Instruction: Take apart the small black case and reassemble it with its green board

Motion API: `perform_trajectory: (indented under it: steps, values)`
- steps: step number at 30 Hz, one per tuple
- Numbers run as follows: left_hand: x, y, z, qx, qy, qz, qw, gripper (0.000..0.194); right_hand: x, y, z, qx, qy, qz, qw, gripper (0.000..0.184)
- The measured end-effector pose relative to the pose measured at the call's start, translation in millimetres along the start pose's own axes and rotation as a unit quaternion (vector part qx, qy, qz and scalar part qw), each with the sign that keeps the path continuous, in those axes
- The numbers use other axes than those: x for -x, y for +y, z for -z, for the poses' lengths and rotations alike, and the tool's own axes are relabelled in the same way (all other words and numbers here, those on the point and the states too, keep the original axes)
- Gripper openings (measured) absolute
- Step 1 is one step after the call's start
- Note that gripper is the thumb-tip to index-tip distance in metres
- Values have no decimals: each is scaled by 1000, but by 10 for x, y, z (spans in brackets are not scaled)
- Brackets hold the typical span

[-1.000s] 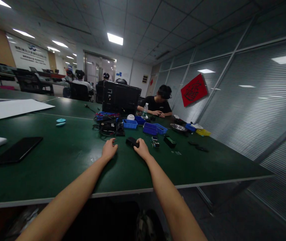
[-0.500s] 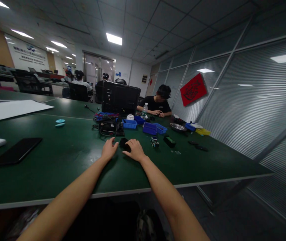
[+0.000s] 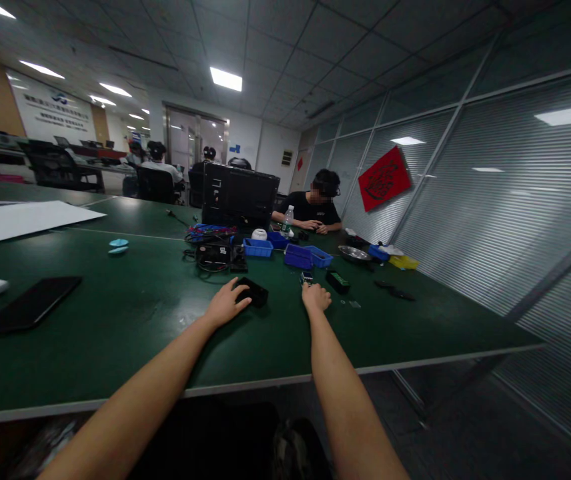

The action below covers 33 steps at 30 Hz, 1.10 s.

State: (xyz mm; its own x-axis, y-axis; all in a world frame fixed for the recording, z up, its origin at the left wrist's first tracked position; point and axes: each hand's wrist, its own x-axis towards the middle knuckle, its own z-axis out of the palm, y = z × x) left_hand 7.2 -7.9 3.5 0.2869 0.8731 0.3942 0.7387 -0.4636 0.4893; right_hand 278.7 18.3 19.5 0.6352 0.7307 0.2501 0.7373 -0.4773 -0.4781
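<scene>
An open black plastic case (image 3: pixel 255 293) rests on the green table in front of me. My left hand (image 3: pixel 225 304) grips its left end, thumb on the near side and fingers at the far side. To the right, my right hand (image 3: pixel 317 298) is closed at the near end of a small circuit board (image 3: pixel 306 275); the fingers cover much of the board. Just right of that hand lies a black box with a green board inside (image 3: pixel 337 281). Small clear pieces (image 3: pixel 354 304) lie near it.
Behind my hands stand blue trays (image 3: pixel 258 248), a black power unit with cables (image 3: pixel 214 256), a baseball (image 3: pixel 259 235) and a monitor (image 3: pixel 239 195). A black tablet-like slab (image 3: pixel 29 305) lies left. A co-worker (image 3: pixel 310 207) sits across; a metal bowl (image 3: pixel 354 253) is at right.
My right hand brought the black case left and turned it, then let go and moved right to the circuit board. My left hand has taken hold of the case.
</scene>
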Motion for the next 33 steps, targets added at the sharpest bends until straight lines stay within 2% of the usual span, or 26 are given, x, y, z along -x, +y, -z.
perform_trajectory:
  steps: [6, 11, 15, 19, 23, 26, 28, 33]
  values:
    - [-2, -15, 3, 12, 16, 23, 1000, 27, 45, -76, -185, 22, -20, 116, 993, 36]
    - [-6, -51, -21, 16, 23, 15, 999, 24, 92, -125, -234, 8, -42, 197, 979, 44]
    - [-10, -68, -33, 15, 30, 10, 999, 25, 79, -136, -224, -11, -41, 173, 984, 54]
    - [-14, -59, -25, 15, 26, 6, 1000, 24, 66, -134, -203, 7, -61, 154, 986, 44]
    - [-13, -41, -12, 15, 21, 15, 1000, 26, 101, -137, -212, -18, -39, 221, 974, 32]
    - [-11, -36, -7, 18, 19, 15, 1000, 27, 127, -148, -231, -42, -26, 282, 958, 32]
    - [-11, -38, -7, 18, 20, 13, 1000, 27, 124, -154, -241, -62, -30, 296, 953, 37]
    - [-13, -67, -21, 17, 24, 8, 1000, 29, 53, -132, -260, -85, -55, 236, 966, 47]
